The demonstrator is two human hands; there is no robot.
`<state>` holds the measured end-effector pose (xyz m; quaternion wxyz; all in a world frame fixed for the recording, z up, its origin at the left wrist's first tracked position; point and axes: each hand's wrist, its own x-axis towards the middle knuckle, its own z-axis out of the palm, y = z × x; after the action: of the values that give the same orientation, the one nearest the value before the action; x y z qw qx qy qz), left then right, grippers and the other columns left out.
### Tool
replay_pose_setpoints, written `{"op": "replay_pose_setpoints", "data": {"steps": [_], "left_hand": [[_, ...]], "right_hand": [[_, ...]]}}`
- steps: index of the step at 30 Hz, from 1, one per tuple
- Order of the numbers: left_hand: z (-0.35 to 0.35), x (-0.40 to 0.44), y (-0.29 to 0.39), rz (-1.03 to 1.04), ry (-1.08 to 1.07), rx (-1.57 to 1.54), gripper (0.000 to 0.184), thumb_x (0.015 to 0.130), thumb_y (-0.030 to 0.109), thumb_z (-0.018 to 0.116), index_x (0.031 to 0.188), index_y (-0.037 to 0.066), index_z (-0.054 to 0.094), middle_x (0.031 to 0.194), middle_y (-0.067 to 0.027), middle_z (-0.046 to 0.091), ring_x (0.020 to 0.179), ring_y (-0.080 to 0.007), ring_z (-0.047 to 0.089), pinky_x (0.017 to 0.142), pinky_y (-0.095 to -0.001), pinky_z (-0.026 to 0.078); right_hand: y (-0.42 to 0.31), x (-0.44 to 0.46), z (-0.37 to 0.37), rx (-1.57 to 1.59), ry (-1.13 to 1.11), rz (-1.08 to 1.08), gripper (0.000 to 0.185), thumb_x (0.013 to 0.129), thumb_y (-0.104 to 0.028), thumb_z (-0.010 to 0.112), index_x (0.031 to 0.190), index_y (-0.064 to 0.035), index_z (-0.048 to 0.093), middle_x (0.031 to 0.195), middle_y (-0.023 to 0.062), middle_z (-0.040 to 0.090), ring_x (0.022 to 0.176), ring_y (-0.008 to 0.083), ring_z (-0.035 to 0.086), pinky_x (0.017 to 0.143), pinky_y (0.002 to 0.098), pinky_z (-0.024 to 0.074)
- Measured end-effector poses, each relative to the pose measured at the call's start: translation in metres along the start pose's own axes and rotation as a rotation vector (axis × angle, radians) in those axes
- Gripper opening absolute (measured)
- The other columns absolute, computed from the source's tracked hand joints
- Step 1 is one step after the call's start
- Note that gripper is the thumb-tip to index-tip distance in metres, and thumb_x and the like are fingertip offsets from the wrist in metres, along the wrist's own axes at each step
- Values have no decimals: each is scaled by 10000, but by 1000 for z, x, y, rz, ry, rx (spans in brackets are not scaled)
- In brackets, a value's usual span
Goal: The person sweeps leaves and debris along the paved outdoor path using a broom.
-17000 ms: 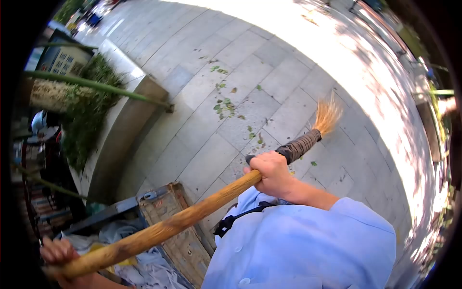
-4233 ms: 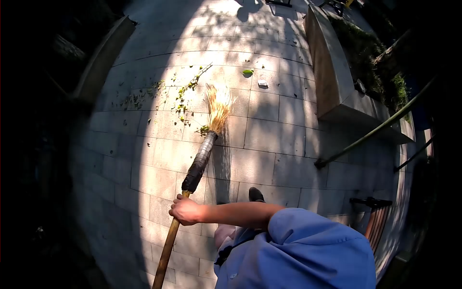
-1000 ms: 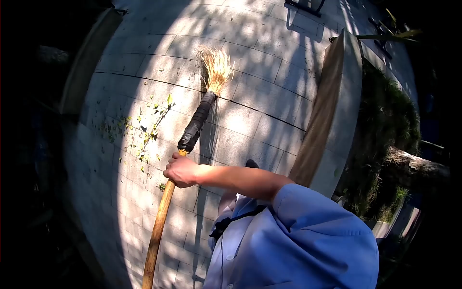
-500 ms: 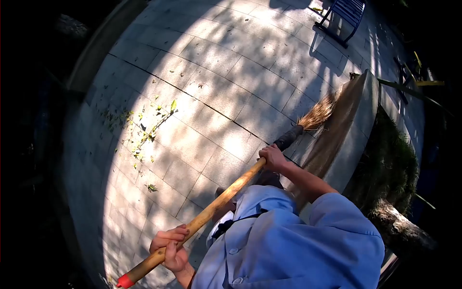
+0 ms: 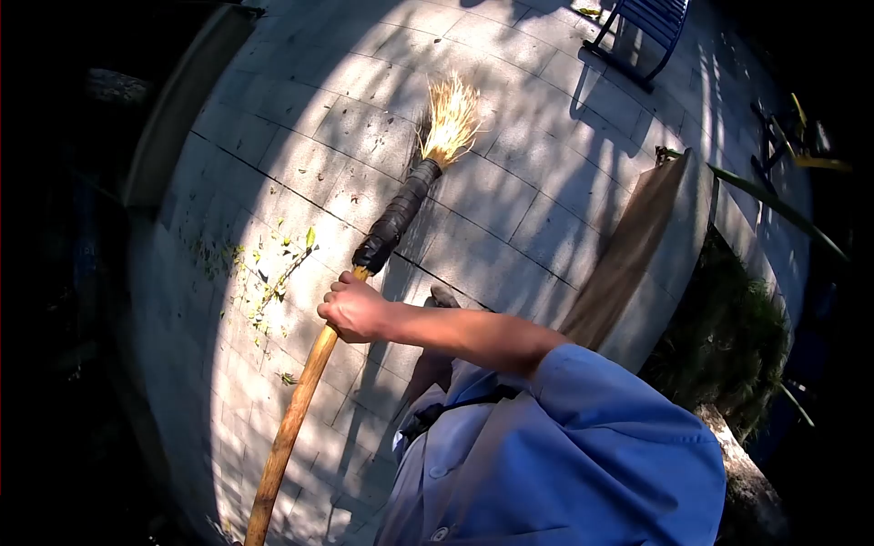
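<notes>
Over sun-dappled paving [image 5: 510, 218], the right hand [image 5: 353, 309] grasps the broom [image 5: 396, 223] just below its black wrapping, bristles pointing far, right of scattered leaves [image 5: 266, 289]; the left hand's grip cannot be told.

From where I stand, no writing, label, brand, number or sign can be read, either by the fingers [image 5: 335, 297] or farther out from them

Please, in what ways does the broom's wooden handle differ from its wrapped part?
The wooden handle is yellowish brown, while the wrapped part is black. The wooden handle looks longer and slimmer; the wrapped part, shorter and thicker. The right hand grips the wooden handle, not the wrapped part. Both belong to one broom, roughly in line.
</notes>
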<state>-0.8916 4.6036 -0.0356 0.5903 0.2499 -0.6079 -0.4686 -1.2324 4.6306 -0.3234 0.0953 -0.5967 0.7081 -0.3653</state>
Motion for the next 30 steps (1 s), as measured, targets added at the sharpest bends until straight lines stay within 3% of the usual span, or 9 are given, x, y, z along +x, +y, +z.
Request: {"op": "replay_pose_setpoints", "data": {"steps": [1, 3, 4, 7, 11, 18, 23, 26, 30], "left_hand": [[2, 3, -17, -8, 4, -18, 114, 845, 154, 447, 750, 100, 476, 714, -30, 464, 662, -195, 487, 652, -337, 410], [33, 13, -52, -217, 411, -50, 111, 831, 168, 466, 739, 106, 469, 678, -19, 423, 621, -174, 457, 623, -315, 393], [-7, 30, -89, -272, -187, -165, 186, 834, 137, 484, 709, 88, 355, 714, -43, 360, 717, -176, 453, 771, -364, 420], [109, 27, -172, -427, -336, -223, 172, 850, 128, 474, 711, 83, 382, 716, -54, 406, 676, -181, 461, 730, -350, 401], [254, 20, -228, -520, -488, -258, 134, 837, 109, 526, 758, 24, 460, 688, -130, 528, 637, -294, 593, 737, -457, 500], [277, 102, -176, -218, -484, -56, 152, 832, 135, 507, 738, 62, 413, 720, -94, 464, 666, -229, 544, 783, -408, 474], [281, 172, -129, 60, -360, -189, 131, 822, 164, 498, 738, 83, 439, 700, -62, 446, 627, -206, 493, 679, -365, 430], [319, 205, -150, 4, -345, -265, 122, 817, 181, 493, 738, 96, 455, 688, -42, 435, 604, -193, 463, 616, -339, 403], [433, 172, -217, -121, -316, -247, 155, 791, 188, 519, 713, 90, 429, 657, -55, 407, 570, -216, 442, 577, -362, 421]], "right_hand": [[7, -14, -14, 18, -18, 25, 123, 700, -216, 607, 669, -127, 528, 679, 34, 551, 748, 230, 556, 754, 350, 380], [37, -48, -27, -34, 0, 161, 123, 684, -214, 617, 673, -127, 530, 691, 33, 554, 760, 227, 555, 753, 358, 377], [56, -65, -39, -69, -45, 227, 112, 689, -216, 617, 692, -126, 550, 699, 39, 570, 768, 232, 565, 767, 360, 376], [131, -124, -71, -143, -131, 448, 188, 650, -254, 687, 739, -130, 578, 736, 45, 588, 822, 246, 582, 792, 376, 371], [228, -173, -104, -124, -227, 679, 159, 636, -203, 670, 724, -125, 563, 736, 56, 586, 841, 264, 581, 744, 386, 373], [263, 7, -100, -12, -52, 343, 156, 615, -165, 635, 733, -121, 543, 759, 53, 563, 822, 253, 559, 749, 386, 369], [244, 129, -171, -28, 84, 138, 119, 697, -210, 611, 753, -110, 579, 761, 40, 582, 813, 226, 568, 797, 363, 378], [262, 125, -219, -116, 38, 181, 108, 705, -209, 600, 734, -108, 576, 724, 39, 582, 760, 229, 576, 783, 363, 382], [378, 94, -262, -196, 96, 263, 98, 683, -183, 614, 687, -118, 540, 669, 44, 571, 726, 233, 580, 743, 374, 368]]}}
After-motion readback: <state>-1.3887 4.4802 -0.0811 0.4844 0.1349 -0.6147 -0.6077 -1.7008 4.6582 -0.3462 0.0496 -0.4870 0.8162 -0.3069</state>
